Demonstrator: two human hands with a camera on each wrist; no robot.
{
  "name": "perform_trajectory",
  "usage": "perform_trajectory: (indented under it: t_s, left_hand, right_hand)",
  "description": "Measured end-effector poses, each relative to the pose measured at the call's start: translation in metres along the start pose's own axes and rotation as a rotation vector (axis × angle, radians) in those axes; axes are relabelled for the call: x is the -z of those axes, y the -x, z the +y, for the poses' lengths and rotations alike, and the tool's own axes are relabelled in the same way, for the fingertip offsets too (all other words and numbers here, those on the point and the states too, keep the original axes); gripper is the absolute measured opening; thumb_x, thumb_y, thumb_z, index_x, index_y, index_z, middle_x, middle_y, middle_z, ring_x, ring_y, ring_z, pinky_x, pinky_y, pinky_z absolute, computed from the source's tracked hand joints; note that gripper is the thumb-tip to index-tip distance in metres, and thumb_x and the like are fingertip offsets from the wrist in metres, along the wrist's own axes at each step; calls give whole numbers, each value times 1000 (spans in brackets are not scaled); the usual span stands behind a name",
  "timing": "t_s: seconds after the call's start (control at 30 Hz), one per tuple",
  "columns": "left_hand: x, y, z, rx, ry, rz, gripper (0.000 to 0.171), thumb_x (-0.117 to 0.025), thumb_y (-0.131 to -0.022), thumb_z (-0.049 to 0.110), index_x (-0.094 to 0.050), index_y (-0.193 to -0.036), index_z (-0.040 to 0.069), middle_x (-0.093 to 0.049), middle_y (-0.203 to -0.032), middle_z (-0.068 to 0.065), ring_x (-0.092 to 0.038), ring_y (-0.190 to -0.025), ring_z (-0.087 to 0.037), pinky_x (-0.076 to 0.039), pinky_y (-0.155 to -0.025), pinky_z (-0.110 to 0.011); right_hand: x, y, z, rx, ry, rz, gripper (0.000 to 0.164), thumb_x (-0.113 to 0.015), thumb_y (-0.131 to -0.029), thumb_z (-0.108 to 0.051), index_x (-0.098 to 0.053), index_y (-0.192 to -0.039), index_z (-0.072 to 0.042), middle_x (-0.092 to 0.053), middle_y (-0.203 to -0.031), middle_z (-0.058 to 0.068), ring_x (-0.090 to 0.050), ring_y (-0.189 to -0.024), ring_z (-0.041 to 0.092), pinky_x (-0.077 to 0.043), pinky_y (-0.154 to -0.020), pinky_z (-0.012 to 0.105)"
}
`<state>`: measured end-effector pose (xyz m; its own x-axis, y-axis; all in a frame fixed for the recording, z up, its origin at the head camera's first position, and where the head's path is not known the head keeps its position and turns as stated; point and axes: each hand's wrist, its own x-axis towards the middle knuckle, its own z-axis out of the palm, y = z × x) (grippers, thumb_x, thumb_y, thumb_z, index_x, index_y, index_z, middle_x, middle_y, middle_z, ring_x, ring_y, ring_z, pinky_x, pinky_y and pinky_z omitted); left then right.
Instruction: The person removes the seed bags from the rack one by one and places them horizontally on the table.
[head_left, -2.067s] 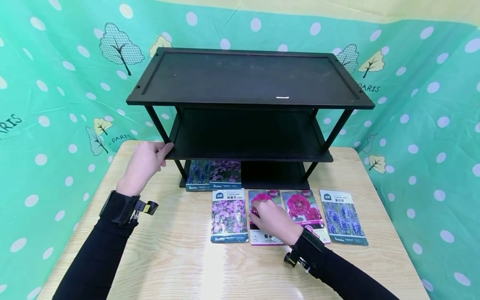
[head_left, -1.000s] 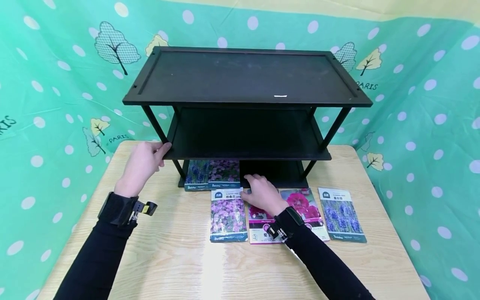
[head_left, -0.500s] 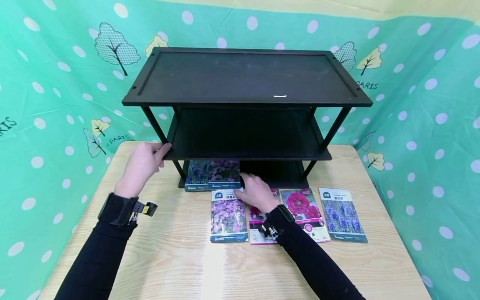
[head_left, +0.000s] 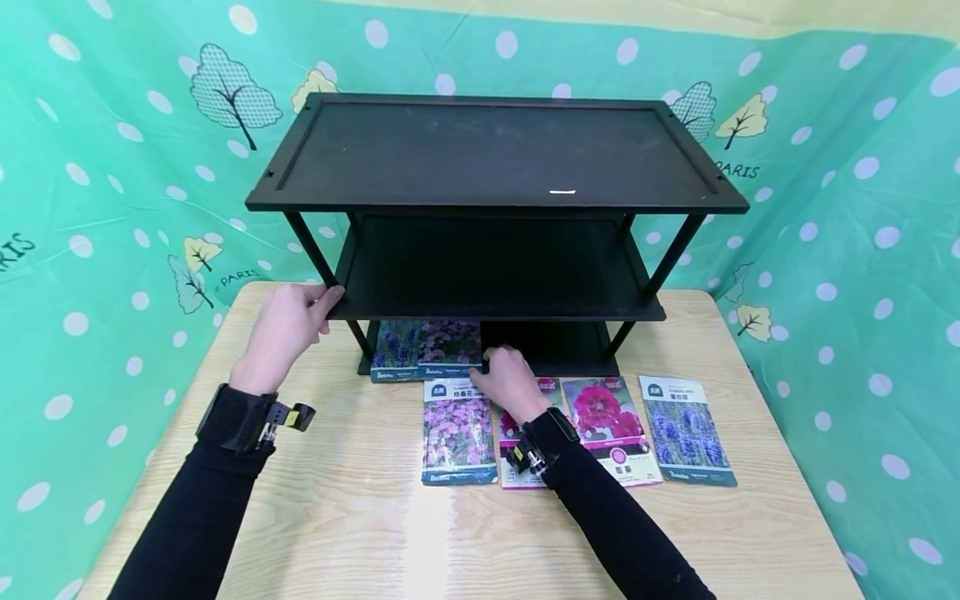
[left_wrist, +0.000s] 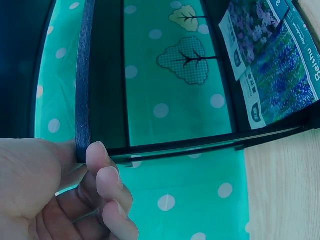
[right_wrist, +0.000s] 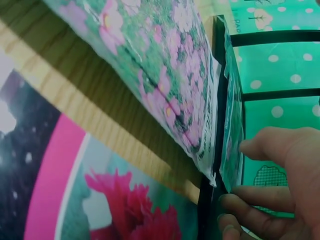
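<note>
In the head view, my left hand (head_left: pixel 288 333) grips the left front corner of the black rack's middle shelf (head_left: pixel 495 271), thumb on top. My right hand (head_left: pixel 513 385) is at the bottom shelf (head_left: pixel 551 346), its thumb and index finger at the right front corner of a purple-flower seed packet (head_left: pixel 450 346). Close up, the right thumb and curled fingers meet that packet's edge (right_wrist: pixel 232 125). A blue-flower seed packet (head_left: pixel 395 350) lies left of it, partly overlapped by it. Below my right hand, a pink-flower seed packet (head_left: pixel 510 454) is partly covered.
In front of the rack on the wooden table (head_left: pixel 360 517) lie a light purple-flower packet (head_left: pixel 459 429), a second pink-flower packet (head_left: pixel 603 417) and a lavender packet (head_left: pixel 688 429). The rack's top shelf (head_left: pixel 487 154) overhangs the lower ones. A green dotted cloth (head_left: pixel 840 208) hangs around.
My right hand has moved from the left pink packet on the table up to the bottom shelf, then slightly left to the purple packet's corner. My left hand stays on the rack.
</note>
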<state>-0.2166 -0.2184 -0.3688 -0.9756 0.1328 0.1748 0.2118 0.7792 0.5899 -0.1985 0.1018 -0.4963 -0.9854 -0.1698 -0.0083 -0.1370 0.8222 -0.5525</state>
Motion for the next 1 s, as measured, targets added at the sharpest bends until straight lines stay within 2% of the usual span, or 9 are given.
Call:
perform_trajectory:
  t_s: [0.1,0.27,0.33,0.4,0.47,0.57,0.7,0.93,1.0]
  left_hand:
    - [0,0,0,5,2,-3,55,-45,-111,44,-60,-70,10,-59,-61,-5,-59,-57,-23,-43,-55,-36]
    - [0,-1,-1,11,-7,-4,56,-45,-111,44,-61,-70,10,-60,-61,-5,-60,-58,-22,-44,-55,-36]
    - [0,-1,-1,13,-12,0,56,-45,-111,44,-61,-69,10,-60,-60,-5,-60,-58,-22,-44,-54,-36]
    - [0,-2,-1,13,-14,4,56,-46,-111,43,-61,-69,11,-60,-60,-4,-60,-58,-22,-44,-54,-36]
    - [1,-2,-1,14,-12,3,56,-45,-111,43,-61,-69,10,-60,-60,-4,-60,-58,-22,-44,-54,-36]
    - [0,-2,0,17,-6,4,55,-46,-111,42,-61,-69,10,-60,-60,-5,-61,-58,-22,-45,-54,-36]
    - [0,-1,0,17,-6,2,56,-46,-111,43,-61,-70,9,-60,-61,-5,-61,-58,-22,-44,-53,-36]
    - [0,0,0,27,-5,-2,55,-46,-111,43,-61,-69,11,-60,-61,-5,-60,-58,-22,-43,-52,-36]
    - [0,0,0,34,-3,-2,55,-46,-111,43,-61,-69,11,-60,-61,-5,-60,-58,-22,-42,-52,-36]
  right_hand:
    - [-1,0,-1,-51,-41,-12,45,-72,-98,-28,-68,-126,7,-67,-121,25,-58,-68,21,-49,-67,33]
    - [-5,-1,-2,-108,-118,-15,43,-72,-97,-26,-68,-122,9,-69,-105,24,-55,-55,18,-45,-54,30]
    - [-6,-2,-2,-110,-124,-4,34,-72,-96,-24,-71,-110,7,-66,-89,18,-52,-53,15,-43,-51,29]
    - [-7,-4,-1,-107,-128,4,25,-72,-96,-22,-68,-89,2,-57,-73,9,-46,-50,13,-40,-48,28]
    - [-8,-5,-2,-100,-129,10,33,-71,-96,-19,-55,-71,-6,-42,-61,1,-39,-46,11,-35,-46,28]
    - [-10,-7,-2,-100,-114,20,47,-71,-96,-16,-38,-63,-14,-30,-57,-4,-34,-45,11,-31,-45,27]
    - [-11,-9,-3,-117,-94,37,44,-73,-95,-13,-44,-62,-12,-38,-59,-1,-40,-47,12,-34,-46,27]
    - [-10,-10,-3,-101,-107,97,10,-70,-89,0,-72,-79,1,-67,-76,14,-57,-62,21,-47,-57,31]
    - [-9,-10,-3,-108,-127,110,7,-70,-89,1,-75,-85,2,-71,-81,17,-59,-64,22,-49,-59,32]
